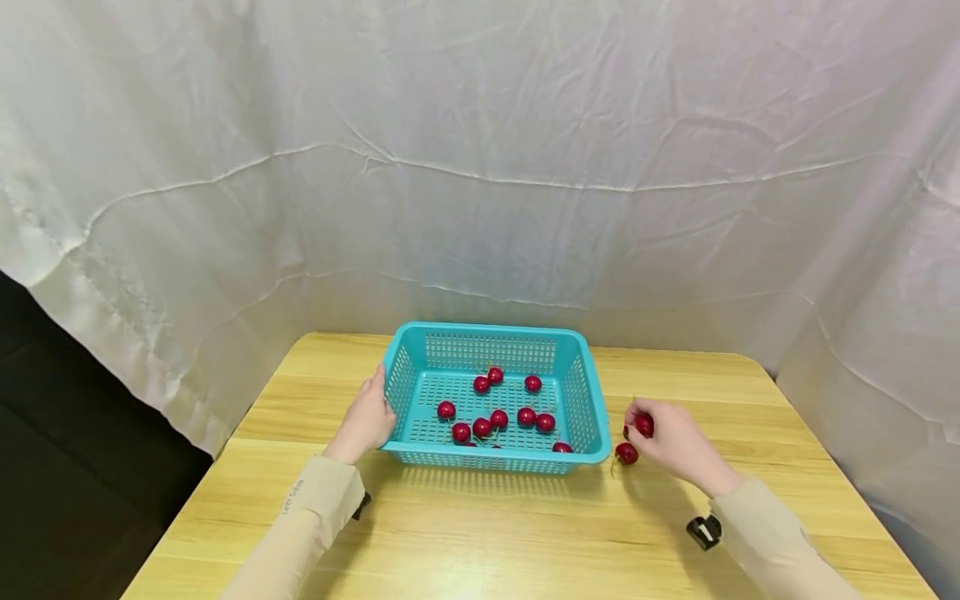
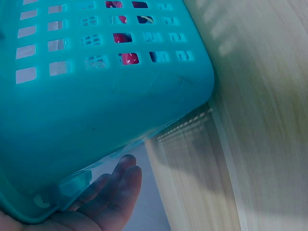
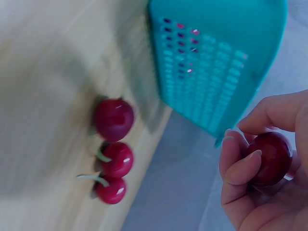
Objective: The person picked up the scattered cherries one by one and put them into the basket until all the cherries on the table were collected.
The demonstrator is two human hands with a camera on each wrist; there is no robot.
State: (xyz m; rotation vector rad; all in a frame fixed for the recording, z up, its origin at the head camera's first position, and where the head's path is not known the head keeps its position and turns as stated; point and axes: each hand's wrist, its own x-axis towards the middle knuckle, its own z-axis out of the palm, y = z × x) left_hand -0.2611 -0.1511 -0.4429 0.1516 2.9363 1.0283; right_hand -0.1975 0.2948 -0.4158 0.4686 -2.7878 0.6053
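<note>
A turquoise plastic basket (image 1: 495,457) with slotted walls holds several red cherries (image 1: 482,427) scattered over its floor. My left hand (image 1: 370,421) grips the basket's rim at its left side; in the left wrist view the fingers (image 2: 130,183) lie outside, just under the rim. To the right of the basket, my right hand (image 1: 667,437) holds a dark red cherry (image 3: 272,159) between curled fingers and palm. Below that hand in the head view, a loose cherry (image 1: 626,453) lies on the table. The right wrist view shows three in a row, including a larger dark cherry (image 3: 114,119).
The light wooden table (image 1: 480,533) carries the basket near its back edge. Behind and beside it hang pale grey curtains (image 1: 480,233). A black surface (image 1: 75,433) shows past the table on the left.
</note>
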